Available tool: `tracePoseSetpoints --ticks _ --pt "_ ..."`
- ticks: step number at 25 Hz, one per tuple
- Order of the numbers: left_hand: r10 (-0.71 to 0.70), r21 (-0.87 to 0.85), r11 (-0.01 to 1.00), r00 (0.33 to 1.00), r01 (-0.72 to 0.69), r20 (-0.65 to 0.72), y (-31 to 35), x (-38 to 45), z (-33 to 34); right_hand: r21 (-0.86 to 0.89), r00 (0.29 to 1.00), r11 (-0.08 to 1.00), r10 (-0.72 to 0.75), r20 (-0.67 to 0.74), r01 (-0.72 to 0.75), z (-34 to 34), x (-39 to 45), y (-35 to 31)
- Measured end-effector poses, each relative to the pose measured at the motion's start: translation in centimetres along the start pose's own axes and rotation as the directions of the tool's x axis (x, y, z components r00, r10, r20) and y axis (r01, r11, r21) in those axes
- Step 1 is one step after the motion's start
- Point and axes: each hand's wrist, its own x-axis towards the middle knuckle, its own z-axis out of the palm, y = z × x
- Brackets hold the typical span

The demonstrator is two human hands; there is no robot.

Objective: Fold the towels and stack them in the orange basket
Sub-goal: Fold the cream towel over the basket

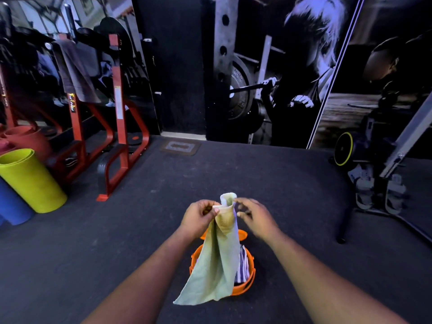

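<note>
Towel (217, 260) pinched by left hand (201, 215) fingers; right hand (254, 215) loosely curled beside.

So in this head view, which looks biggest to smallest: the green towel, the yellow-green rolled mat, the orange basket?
1. Yellow-green rolled mat
2. Green towel, close behind; it is nearer the camera, so unsure
3. Orange basket, mostly hidden by the towel

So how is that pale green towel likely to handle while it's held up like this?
Probably floppy: the pale green towel hangs limp from the left hand, which pinches its top corner. Likely light, since one pinch carries it. It may swing or drag over the orange basket below; the right hand is blurred, its contact unclear.
</note>
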Motion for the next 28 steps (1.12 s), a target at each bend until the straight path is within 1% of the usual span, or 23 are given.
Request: tracePoseSetpoints --ticks 2,3,5,6,8,9,10,11,12,13,14,16,17,18,21,22,23,24,26,28 --pt "0.063 0.071 0.995 0.998 -0.065 0.029 0.5 0.2 -0.6 -0.245 0.997 0.969 -0.005 0.079 0.025 -1.6 0.1 -0.1" --pt "0.091 0.102 0.99 0.995 -0.094 0.034 0.7 0.4 -1.0 -0.37 0.993 0.929 0.021 0.119 0.025 -2.2 0.3 -0.3" --pt "0.146 0.182 0.972 0.989 -0.151 0.04 1.1 0.7 -1.8 -0.585 0.98 0.811 0.103 0.17 0.016 -3.3 0.6 -0.4" --pt "0.174 0.252 0.951 0.984 -0.18 0.046 1.2 0.8 -2.3 -0.66 0.972 0.751 0.145 0.182 0.011 -3.9 0.7 -0.5" --pt "0.216 0.467 0.856 0.974 -0.224 0.073 1.2 1.1 -3.2 -0.739 0.968 0.674 0.177 0.18 0.014 -4.8 0.7 -0.7" --pt "0.226 0.58 0.782 0.971 -0.229 0.079 1.2 1.1 -3.6 -0.75 0.978 0.661 0.134 0.162 0.034 -5.1 0.7 -0.8" --pt "0.229 0.668 0.71 0.97 -0.22 0.076 1.2 1.1 -3.9 -0.746 0.99 0.663 0.058 0.131 0.06 -5.3 0.5 -1.0" --pt "0.234 0.721 0.662 0.97 -0.205 0.061 1.2 1.2 -4.1 -0.727 0.996 0.682 -0.03 0.088 0.085 -5.6 0.4 -1.3" --pt "0.236 0.744 0.64 0.971 -0.19 0.045 1.1 1.3 -4.3 -0.699 0.995 0.708 -0.087 0.052 0.099 -5.8 0.3 -1.7" --pt "0.24 0.751 0.635 0.97 -0.181 0.031 1.1 1.3 -4.4 -0.673 0.994 0.732 -0.106 0.039 0.104 -6.0 0.3 -2.2" --pt "0.235 0.746 0.645 0.972 -0.164 0.01 1.1 1.4 -4.4 -0.657 0.994 0.747 -0.097 0.045 0.102 -6.3 0.3 -2.8" --pt "0.202 0.701 0.708 0.976 -0.087 -0.083 1.2 1.6 -4.2 -0.638 0.997 0.767 -0.059 0.046 0.075 -6.8 0.4 -3.7" --pt "0.179 0.669 0.742 0.975 -0.048 -0.128 1.3 1.6 -4.0 -0.614 0.998 0.787 -0.054 0.022 0.056 -7.0 0.4 -4.0" --pt "0.176 0.652 0.757 0.974 -0.041 -0.142 1.3 1.6 -3.9 -0.58 0.998 0.813 -0.06 -0.009 0.043 -7.1 0.4 -4.3" --pt "0.197 0.658 0.745 0.979 -0.113 -0.054 1.4 1.9 -3.9 -0.448 0.992 0.894 -0.076 -0.097 0.025 -7.2 0.4 -4.4" --pt "0.2 0.641 0.758 0.978 -0.121 -0.051 1.4 2.1 -4.0 -0.397 0.991 0.918 -0.069 -0.117 0.017 -7.3 0.5 -4.3" --pt "0.187 0.594 0.798 0.979 -0.107 -0.075 1.4 2.3 -4.1 -0.324 0.99 0.946 -0.051 -0.133 0.005 -7.4 0.7 -3.9" --pt "0.166 0.511 0.856 0.979 -0.085 -0.115 1.4 2.4 -4.1 -0.232 0.989 0.973 -0.029 -0.146 -0.006 -7.6 0.8 -3.5" --pt "0.109 0.262 0.963 0.98 -0.063 -0.166 1.4 2.5 -3.9 -0.034 0.986 0.999 0.008 -0.166 -0.013 -7.8 0.8 -2.8" --pt "0.049 0.019 0.999 0.985 -0.046 -0.166 1.3 2.7 -3.8 0.148 0.989 0.989 0.042 -0.144 -0.02 -7.8 0.8 -3.2"
